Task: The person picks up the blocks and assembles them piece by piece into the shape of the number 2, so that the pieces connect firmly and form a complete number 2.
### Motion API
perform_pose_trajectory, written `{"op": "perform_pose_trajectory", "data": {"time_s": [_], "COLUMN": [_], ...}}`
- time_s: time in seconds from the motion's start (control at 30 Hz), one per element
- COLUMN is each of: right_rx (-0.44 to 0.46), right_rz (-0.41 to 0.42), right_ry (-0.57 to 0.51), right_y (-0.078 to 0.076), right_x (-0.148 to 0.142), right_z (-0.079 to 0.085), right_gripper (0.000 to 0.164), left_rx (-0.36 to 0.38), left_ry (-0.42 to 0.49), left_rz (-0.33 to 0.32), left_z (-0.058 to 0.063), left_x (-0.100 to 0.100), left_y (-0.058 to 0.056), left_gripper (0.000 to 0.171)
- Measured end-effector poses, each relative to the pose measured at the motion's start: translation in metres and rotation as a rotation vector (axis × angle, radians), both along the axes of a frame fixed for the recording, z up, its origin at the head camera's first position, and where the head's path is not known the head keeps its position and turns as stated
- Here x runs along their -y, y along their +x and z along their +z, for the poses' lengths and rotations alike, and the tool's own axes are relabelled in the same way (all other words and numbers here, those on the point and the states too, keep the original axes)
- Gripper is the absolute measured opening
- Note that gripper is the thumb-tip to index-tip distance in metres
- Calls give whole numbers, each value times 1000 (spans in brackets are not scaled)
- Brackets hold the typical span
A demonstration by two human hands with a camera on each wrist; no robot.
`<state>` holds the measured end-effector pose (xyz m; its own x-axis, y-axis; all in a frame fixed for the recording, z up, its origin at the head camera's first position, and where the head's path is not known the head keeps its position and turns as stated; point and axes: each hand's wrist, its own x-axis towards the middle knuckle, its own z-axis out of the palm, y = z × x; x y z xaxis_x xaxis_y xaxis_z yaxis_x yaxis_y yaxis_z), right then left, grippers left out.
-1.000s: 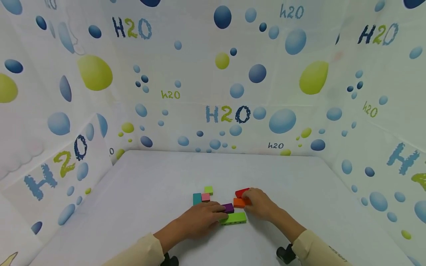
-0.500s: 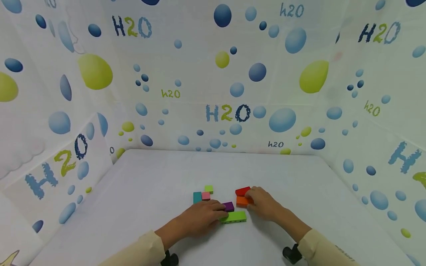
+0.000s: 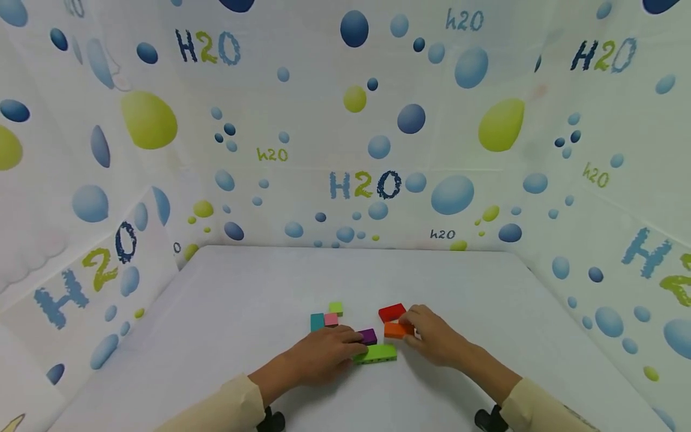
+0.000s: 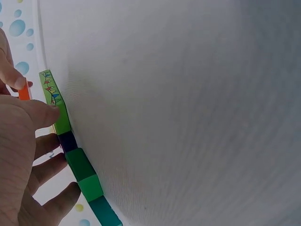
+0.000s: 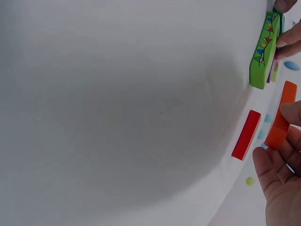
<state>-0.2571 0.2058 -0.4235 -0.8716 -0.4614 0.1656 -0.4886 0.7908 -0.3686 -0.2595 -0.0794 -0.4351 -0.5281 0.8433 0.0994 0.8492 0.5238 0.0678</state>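
Observation:
My right hand (image 3: 436, 336) pinches an orange block (image 3: 397, 330) between thumb and fingers; in the right wrist view the thumb presses one face of it. A red block (image 3: 391, 312) lies just beyond, nearest that hand's fingertips in the head view. Palm down, my left hand (image 3: 326, 354) rests over several blocks. Its thumb touches a long light green block (image 4: 52, 92) with a pennant print, and its other fingers spread along a purple block (image 3: 369, 337) and a dark green block (image 4: 79, 162). In the head view, this hand hides the dark green block.
Behind the left hand lie a teal block (image 3: 317, 322), a pink block (image 3: 331, 319) and a small yellow-green block (image 3: 336, 308). A white table (image 3: 259, 282) carries everything. Sheets (image 3: 302, 108) printed with bubbles and H2O lettering rise at the back and sides.
My right hand has drawn the orange block a little to the right, and more of the red block shows. The left hand stays on the same blocks. The head view has shifted slightly.

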Motion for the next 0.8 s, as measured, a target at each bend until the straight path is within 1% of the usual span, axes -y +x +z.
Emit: {"op": "perform_pose_trajectory", "data": {"time_s": [0.13,0.37,0.67,0.8], "right_rx": [0,63,120,144], "right_rz": [28,34,71,94], "right_ry": [8,8,6,8], "right_y": [6,16,27,31], "right_x": [-3,-4,-2,0], "right_z": [-2,-1,4,4], "right_gripper": [23,23,23,23], "left_rx": [-4,17,-23,-16], "left_ry": [-14,-28,-30,-31], "left_rz": [-1,7,-19,-21], "left_z": [1,0,-1,-1], "left_x": [1,1,0,1], "left_y": [1,-1,-3,-3], "left_gripper": [40,41,42,42]}}
